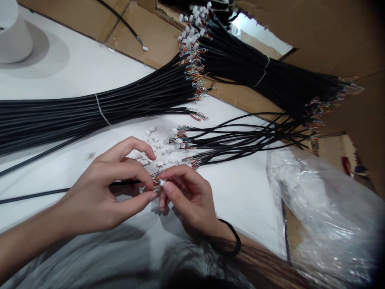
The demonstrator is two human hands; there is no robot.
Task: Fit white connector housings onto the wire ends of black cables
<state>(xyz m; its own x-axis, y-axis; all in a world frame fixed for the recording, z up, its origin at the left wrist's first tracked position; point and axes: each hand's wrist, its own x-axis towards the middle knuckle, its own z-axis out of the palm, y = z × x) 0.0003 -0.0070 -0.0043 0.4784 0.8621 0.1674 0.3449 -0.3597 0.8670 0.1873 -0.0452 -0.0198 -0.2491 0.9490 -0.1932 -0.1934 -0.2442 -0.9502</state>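
Between finger and thumb of my right hand [189, 196] is a small white connector [163, 182]. My left hand [105, 184] pinches at the thin coloured wires [156, 176] of a black cable [36, 195], right beside that connector. The cable runs out to the left beneath my left hand. Whether a wire sits inside the connector is too small to tell. Just beyond my fingertips lies a loose pile of white connectors [161, 150]. Several black cables with connectors on their ends [228, 142] lie to the right of the pile.
A tied bundle of black cables [90, 108] stretches across the left. Another tied bundle [255, 68] rests on cardboard [156, 36] at the back. A clear plastic bag [327, 208] of white pieces is at right, a white round container [13, 36] at far left.
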